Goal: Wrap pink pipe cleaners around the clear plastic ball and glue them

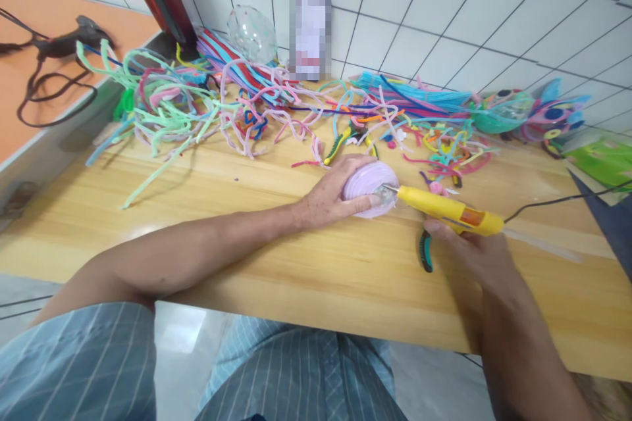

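My left hand (340,194) is wrapped round a lilac ball wound from pipe cleaners (370,177), holding it against the wooden table. A clear, greyish patch shows on the ball where it is not covered. In my right hand (469,247) is a yellow hot glue gun (444,208), gripped by its handle. Its metal nozzle points left and meets the clear patch, close to my left thumb. A clear glue stick (548,247) sticks out of the gun's back. Partly behind the right hand lies a tool with a black and teal handle (425,251).
Loose pipe cleaners (172,105) and bundled blue ones (415,95) crowd the table's back. Yellow-handled pliers (340,145) lie just beyond the ball. A phone (310,36) and a clear plastic ball (251,33) stand by the tiled wall. The gun's cord (557,200) runs off right.
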Demonstrator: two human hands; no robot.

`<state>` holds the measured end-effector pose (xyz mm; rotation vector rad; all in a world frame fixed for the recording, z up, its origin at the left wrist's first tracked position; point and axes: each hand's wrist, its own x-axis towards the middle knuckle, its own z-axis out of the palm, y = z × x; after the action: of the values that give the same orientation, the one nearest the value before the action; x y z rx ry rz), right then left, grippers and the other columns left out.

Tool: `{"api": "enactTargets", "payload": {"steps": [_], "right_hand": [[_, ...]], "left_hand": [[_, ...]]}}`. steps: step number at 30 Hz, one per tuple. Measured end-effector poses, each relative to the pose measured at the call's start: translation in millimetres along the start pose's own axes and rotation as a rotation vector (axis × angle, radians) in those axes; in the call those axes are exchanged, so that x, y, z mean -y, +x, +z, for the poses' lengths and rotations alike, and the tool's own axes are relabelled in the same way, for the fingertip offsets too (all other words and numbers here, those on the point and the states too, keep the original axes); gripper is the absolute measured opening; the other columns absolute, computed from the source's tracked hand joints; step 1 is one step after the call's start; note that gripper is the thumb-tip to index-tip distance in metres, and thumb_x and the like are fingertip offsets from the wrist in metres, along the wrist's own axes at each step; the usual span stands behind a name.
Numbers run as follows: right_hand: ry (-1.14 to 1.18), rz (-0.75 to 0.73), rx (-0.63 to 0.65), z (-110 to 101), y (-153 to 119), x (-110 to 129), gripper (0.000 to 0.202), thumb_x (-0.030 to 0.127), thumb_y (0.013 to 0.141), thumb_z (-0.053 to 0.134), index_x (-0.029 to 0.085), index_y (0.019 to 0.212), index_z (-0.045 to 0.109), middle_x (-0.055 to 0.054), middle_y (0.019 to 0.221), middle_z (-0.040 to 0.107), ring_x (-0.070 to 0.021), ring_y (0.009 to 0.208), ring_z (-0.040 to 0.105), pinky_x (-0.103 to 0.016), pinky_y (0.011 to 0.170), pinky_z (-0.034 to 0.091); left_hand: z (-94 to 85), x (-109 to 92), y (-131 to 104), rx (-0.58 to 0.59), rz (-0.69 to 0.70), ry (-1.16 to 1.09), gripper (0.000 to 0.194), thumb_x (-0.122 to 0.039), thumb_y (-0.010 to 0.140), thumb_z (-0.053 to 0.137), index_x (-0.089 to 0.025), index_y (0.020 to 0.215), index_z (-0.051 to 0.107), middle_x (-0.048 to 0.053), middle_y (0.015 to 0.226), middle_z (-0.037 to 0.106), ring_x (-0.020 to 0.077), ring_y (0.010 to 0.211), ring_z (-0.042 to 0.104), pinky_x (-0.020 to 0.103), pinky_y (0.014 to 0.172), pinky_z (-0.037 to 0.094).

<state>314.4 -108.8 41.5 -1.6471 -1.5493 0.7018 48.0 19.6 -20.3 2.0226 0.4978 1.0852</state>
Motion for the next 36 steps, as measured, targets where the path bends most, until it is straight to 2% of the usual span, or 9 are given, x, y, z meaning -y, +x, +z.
{"api": "enactTargets", "payload": {"steps": [7, 14, 20, 30, 36], "right_hand": [[0.019, 0.047, 0.028, 1.7, 0.1, 2.2, 0.024, 0.054, 0.084, 0.081, 0.03, 0.083, 0.078, -0.003, 0.071, 0.072, -0.0267, 0.076, 0.075, -0.033, 0.056, 0.06], [0.069, 0.002, 0.01, 5.0, 1.3, 9.5, 0.026, 0.054, 0.082, 0.083, 0.029, 0.078, 0.077, 0.0, 0.065, 0.07, -0.02, 0.059, 0.066, -0.028, 0.049, 0.056], [0.053, -0.045, 0.008, 2.1, 1.9, 0.9, 0.022, 0.05, 0.084, 0.083, 0.029, 0.082, 0.08, -0.002, 0.07, 0.074, -0.022, 0.063, 0.07, -0.031, 0.052, 0.058], [0.02, -0.019, 0.013, -0.3, 2.4, -2.8, 0.023, 0.053, 0.083, 0.083, 0.03, 0.083, 0.08, -0.001, 0.07, 0.075, -0.0222, 0.062, 0.07, -0.032, 0.052, 0.059], [0.04, 0.013, 0.019, -0.6, 1.3, -5.2, 0.021, 0.052, 0.082, 0.084, 0.031, 0.086, 0.082, -0.002, 0.072, 0.075, -0.0257, 0.069, 0.073, -0.035, 0.054, 0.06]], "left_hand": [[0.5, 0.8, 0.0, -0.005, 0.017, 0.006, 0.072, -0.063, 0.097, 0.07, -0.02, 0.152, 0.052, 0.018, 0.149, 0.061, 0.0342, 0.145, 0.057, 0.055, 0.126, 0.045], [1.0, 1.9, -0.4, -0.017, 0.048, 0.021, 0.07, -0.062, 0.098, 0.068, -0.02, 0.151, 0.052, 0.018, 0.149, 0.061, 0.0324, 0.144, 0.058, 0.053, 0.125, 0.047], [0.3, 1.3, -0.2, -0.009, 0.033, 0.011, 0.072, -0.063, 0.097, 0.069, -0.021, 0.153, 0.052, 0.018, 0.15, 0.061, 0.0337, 0.145, 0.057, 0.054, 0.126, 0.046], [0.9, 1.1, -0.2, -0.006, 0.035, 0.006, 0.07, -0.06, 0.097, 0.07, -0.022, 0.153, 0.051, 0.018, 0.15, 0.061, 0.0341, 0.145, 0.056, 0.056, 0.126, 0.045], [0.9, 1.4, -0.9, -0.007, 0.043, 0.018, 0.069, -0.061, 0.098, 0.069, -0.022, 0.152, 0.051, 0.018, 0.15, 0.06, 0.0332, 0.146, 0.056, 0.055, 0.125, 0.046]]}}
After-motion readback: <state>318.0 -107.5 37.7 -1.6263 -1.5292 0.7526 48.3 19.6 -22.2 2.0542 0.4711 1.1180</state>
